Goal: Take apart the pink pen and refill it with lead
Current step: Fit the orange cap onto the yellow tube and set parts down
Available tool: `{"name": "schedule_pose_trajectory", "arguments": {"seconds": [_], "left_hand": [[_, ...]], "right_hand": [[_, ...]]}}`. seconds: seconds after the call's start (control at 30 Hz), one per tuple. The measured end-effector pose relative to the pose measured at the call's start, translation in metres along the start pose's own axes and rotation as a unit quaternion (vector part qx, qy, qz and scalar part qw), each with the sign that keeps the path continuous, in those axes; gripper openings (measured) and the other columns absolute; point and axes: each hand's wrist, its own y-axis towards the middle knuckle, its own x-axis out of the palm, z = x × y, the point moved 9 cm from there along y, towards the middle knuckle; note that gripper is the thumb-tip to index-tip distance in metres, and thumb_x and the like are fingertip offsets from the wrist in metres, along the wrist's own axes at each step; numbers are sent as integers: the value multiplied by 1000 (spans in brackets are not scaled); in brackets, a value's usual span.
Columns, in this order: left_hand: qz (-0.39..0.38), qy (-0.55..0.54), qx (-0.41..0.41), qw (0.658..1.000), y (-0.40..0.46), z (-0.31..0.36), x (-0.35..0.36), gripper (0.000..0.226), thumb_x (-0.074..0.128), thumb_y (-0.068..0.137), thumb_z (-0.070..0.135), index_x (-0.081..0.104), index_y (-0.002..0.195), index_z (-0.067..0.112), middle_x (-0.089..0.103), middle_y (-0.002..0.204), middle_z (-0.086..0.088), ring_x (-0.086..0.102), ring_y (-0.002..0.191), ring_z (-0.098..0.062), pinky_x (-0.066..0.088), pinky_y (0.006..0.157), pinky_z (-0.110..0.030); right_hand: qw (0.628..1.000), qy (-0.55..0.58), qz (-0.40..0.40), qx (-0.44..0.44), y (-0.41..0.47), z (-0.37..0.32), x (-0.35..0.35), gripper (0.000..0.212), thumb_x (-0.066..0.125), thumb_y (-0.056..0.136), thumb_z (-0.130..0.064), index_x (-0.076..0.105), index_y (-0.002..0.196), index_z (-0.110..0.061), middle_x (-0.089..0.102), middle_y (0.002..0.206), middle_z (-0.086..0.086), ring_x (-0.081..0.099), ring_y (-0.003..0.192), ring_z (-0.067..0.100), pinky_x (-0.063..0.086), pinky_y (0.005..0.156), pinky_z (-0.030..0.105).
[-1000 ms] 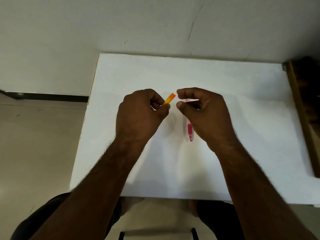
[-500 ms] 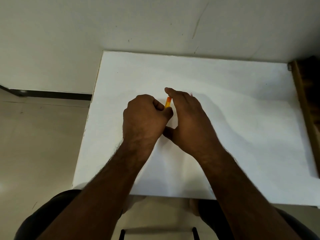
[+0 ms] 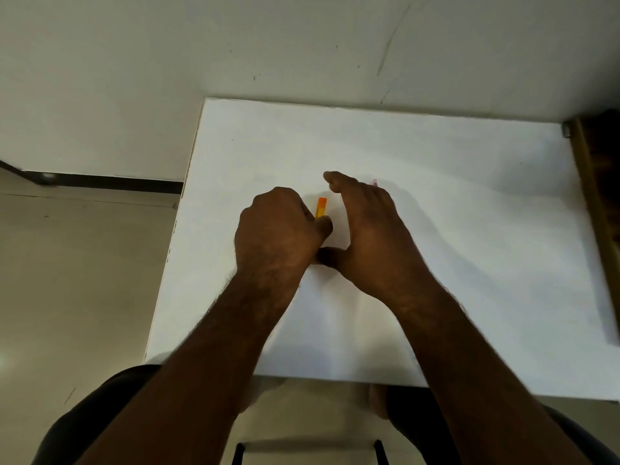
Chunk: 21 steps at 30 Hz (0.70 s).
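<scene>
While I look down through the head camera, my left hand (image 3: 280, 229) sits curled into a fist over the white table (image 3: 469, 229), clamped on a small orange lead case (image 3: 321, 207) whose far end pokes out past the knuckles, a darker orange band at the tip and a paler yellow-orange stretch below it. No brand, label or writing can be read on that case (it is too small and the visible part too short to tell). My right hand (image 3: 372, 236) lies palm-down just beside the left, fingers stretched away from me and pressed flat toward the table, with the thumb reaching back to touch the left hand near the wrist; whether anything is gripped beneath that palm I cannot tell, since the hand covers whatever lies under it. Just beyond the right hand's knuckles a tiny pink end (image 3: 374, 182) shows against the white, which I take for the pink pen, most of it hidden under the hand. Nothing printed is legible on it either. Both forearms come up from the bottom of the frame, and my dark-clothed knees (image 3: 100, 404) sit below the near table edge. A wooden piece (image 3: 600, 196) stands at the table's right side, against the scuffed pale wall (image 3: 235, 45).
</scene>
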Motion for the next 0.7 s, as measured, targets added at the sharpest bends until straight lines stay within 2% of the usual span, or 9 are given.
{"name": "schedule_pose_trajectory", "arguments": {"seconds": [0.1,0.23,0.43,0.63,0.7], "left_hand": [[-5,16,-7,1000,0,-1,3,27,71,69,48,68,73,21,65,68,5,64,66,-18,36,52,-24],[-7,40,-7,999,1,0,8,30,73,69,50,67,76,21,67,72,2,65,71,-23,47,60,-27],[-1,62,5,998,4,0,9,37,72,73,57,67,80,22,68,76,1,66,75,-24,48,63,-29],[0,72,6,997,4,-1,8,45,70,73,63,67,84,19,68,81,-1,66,80,-27,47,65,-31],[-3,74,3,997,3,-1,8,46,70,73,63,67,83,18,68,81,-2,66,80,-27,49,65,-31]], "right_hand": [[999,-14,23,19,0,9,-14,100,91,70,-45,39,153,-28,48,154,-4,37,143,23,36,114,40],[997,-52,41,44,1,21,-25,94,90,70,-47,45,149,-25,51,149,-1,41,138,25,39,106,37],[994,-69,54,67,0,27,-36,84,89,71,-50,52,142,-24,54,146,0,40,138,25,38,106,37],[990,-86,50,99,-1,34,-43,80,85,73,-55,54,140,-24,56,142,0,43,134,26,40,98,36],[988,-93,51,115,-2,39,-44,77,84,75,-56,54,138,-24,57,139,0,45,130,27,38,92,34]]}}
